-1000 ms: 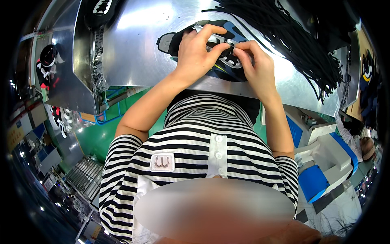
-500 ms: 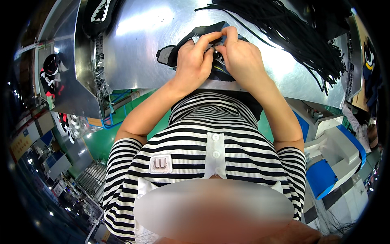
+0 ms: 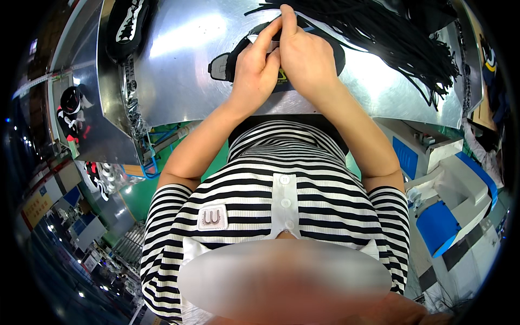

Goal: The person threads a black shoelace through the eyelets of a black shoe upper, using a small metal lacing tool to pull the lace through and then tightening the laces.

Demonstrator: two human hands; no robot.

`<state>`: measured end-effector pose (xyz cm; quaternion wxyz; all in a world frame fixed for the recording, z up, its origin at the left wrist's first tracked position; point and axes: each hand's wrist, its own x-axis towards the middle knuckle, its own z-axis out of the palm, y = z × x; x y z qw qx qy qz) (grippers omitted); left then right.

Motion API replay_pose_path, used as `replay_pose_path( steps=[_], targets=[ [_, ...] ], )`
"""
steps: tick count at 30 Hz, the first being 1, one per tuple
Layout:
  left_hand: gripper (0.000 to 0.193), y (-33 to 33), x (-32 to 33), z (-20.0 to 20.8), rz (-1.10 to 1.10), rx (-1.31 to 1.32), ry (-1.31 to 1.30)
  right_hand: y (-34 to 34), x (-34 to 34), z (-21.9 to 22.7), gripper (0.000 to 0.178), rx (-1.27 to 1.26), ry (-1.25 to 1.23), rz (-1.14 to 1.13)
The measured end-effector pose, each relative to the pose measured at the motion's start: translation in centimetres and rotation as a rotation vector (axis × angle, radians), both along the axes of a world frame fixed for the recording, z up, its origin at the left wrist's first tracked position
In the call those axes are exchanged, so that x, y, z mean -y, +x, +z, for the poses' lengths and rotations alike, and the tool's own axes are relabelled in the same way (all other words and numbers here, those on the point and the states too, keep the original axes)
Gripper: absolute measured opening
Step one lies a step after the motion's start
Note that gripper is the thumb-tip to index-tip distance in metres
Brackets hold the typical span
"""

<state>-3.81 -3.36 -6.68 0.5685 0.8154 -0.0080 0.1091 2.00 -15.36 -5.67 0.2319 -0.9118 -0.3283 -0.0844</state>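
Note:
A black shoe upper lies on the metal table under both my hands, with a grey-lined tab at its left end and a yellow mark showing between my wrists. My left hand is closed over the upper's left part, thumb and fingers bent in at its opening. Pressed close beside it, my right hand is closed too, its index finger stretched toward the far side. What the right fingers pinch is hidden behind the hand.
A thick bundle of black shoelaces spreads across the table's far right. Another black-and-white shoe upper lies at the far left, beyond the metal edge. Blue-and-white machinery stands at the right, below table height.
Both hands have shifted slightly; the right hand has moved left against the left one, and its index finger reaches farther away. More of the upper's right end now shows.

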Motion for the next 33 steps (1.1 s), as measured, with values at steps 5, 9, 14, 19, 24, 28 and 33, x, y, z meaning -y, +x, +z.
replay_pose_path(
  steps=[5, 9, 14, 19, 24, 28, 33],
  targets=[
    [0.044, 0.9, -2.6, -1.5, 0.014, -0.175, -0.244, 0.5, 6.0, 0.4, 0.031, -0.256, 0.057, -0.041],
    [0.048, 1.3, -2.3, 0.4, -0.086, -0.307, -0.08, 0.0, 6.5, -1.6, 0.015, -0.383, 0.512, 0.213],
    [0.052, 1.3, -2.2, 1.1, 0.095, -0.316, -0.047, 0.3, 5.8, -2.6, 0.019, -0.117, 0.301, 0.403],
    [0.051, 1.4, -2.0, 0.7, 0.045, -0.269, -0.113, -0.9, 4.3, -2.3, 0.015, -0.049, 0.139, 0.3],
    [0.047, 1.5, -2.1, -0.2, 0.056, -0.234, -0.062, -1.2, 3.9, -3.1, 0.017, -0.012, 0.011, 0.272],
    [0.046, 1.5, -1.8, -0.7, 0.074, -0.208, -0.099, -0.4, 4.5, -3.2, 0.019, -0.051, -0.011, 0.36],
    [0.048, 1.6, -2.1, -0.8, 0.051, -0.205, -0.017, 0.7, 6.4, -3.3, 0.029, -0.2, 0.167, 0.502]
  ],
)
